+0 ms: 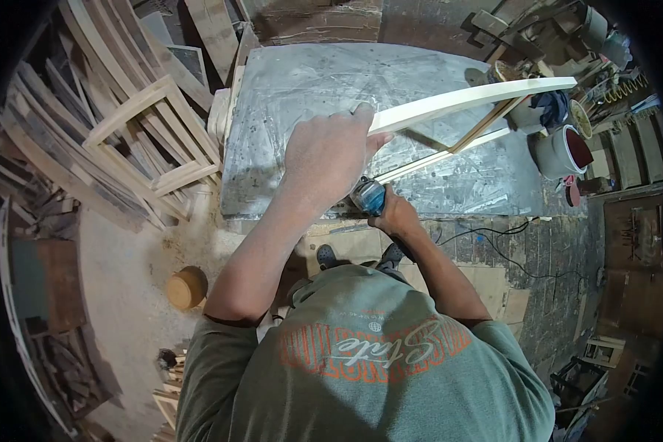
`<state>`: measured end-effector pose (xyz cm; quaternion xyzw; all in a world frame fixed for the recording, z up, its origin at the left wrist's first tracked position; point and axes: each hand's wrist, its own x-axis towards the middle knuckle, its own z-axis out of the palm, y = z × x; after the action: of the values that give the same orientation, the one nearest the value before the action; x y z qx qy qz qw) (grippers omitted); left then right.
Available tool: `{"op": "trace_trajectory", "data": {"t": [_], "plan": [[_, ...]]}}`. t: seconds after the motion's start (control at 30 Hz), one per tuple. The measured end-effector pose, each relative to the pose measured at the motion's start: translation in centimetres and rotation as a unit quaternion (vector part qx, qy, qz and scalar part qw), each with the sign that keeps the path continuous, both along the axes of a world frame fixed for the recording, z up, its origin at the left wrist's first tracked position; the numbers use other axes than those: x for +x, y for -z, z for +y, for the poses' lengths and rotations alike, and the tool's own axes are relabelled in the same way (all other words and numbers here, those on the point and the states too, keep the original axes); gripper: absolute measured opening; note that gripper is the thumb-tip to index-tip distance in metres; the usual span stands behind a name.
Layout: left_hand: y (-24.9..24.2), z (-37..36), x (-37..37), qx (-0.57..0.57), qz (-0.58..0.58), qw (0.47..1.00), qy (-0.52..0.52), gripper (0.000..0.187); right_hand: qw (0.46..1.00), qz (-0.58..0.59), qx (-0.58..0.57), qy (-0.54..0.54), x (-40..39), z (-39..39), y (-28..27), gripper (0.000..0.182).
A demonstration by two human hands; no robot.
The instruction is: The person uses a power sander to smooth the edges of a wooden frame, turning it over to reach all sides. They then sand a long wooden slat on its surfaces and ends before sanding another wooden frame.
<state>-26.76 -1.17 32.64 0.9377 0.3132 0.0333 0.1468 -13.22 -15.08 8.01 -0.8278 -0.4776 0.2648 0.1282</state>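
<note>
My left hand (328, 151) is wrapped round the near end of a pale wooden frame (464, 102), which is raised on edge over a grey, scuffed worktable (302, 77). One long rail of the frame is uppermost, the other lies low by the tabletop, and a brown crosspiece spans between them. Below my left hand, at the table's front edge, my right hand (396, 215) is closed round a teal power tool (370, 197). The tool's head is close to the near end of the lower rail; its working face is hidden.
Several wooden boards and a bare frame (129, 110) lean at the left. Buckets, one of them white (560, 155), stand by the table's right end. A black cable (493, 232) runs across the floor at the right. A round yellowish container (187, 287) sits on the floor at the left.
</note>
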Motion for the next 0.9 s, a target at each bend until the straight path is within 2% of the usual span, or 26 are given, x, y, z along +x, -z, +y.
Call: {"op": "trace_trajectory", "data": {"t": [0.3,0.4,0.5,0.57,0.7,0.83,0.9], "plan": [[0.9,0.4,0.0,0.037,-0.022,0.999,0.011,0.048,1.000,0.023,-0.017,0.011,0.6,-1.1,-0.7,0.101],[0.3,0.3,-0.1,0.018,-0.012,1.000,0.015,0.047,0.999,0.000,-0.008,0.047,2.4,-2.0,-0.4,0.102],[1.0,0.4,-0.2,0.047,-0.032,0.998,0.023,0.046,0.990,-0.005,0.065,0.126,6.4,-3.9,1.3,0.097],[0.7,0.5,-0.1,0.032,-0.022,0.999,0.019,0.046,0.986,0.002,0.047,0.162,9.4,-4.4,0.9,0.100],[0.6,0.6,0.1,0.022,-0.013,1.000,0.010,0.047,0.973,0.003,0.056,0.222,10.8,-4.4,0.1,0.088],[0.8,0.7,0.0,0.033,-0.021,0.999,0.008,0.048,0.987,-0.032,0.059,0.146,6.3,-3.6,1.3,0.091],[0.6,0.7,0.0,0.028,-0.022,0.999,0.007,0.049,0.992,0.009,0.034,0.118,3.4,-2.6,0.7,0.095]]}}
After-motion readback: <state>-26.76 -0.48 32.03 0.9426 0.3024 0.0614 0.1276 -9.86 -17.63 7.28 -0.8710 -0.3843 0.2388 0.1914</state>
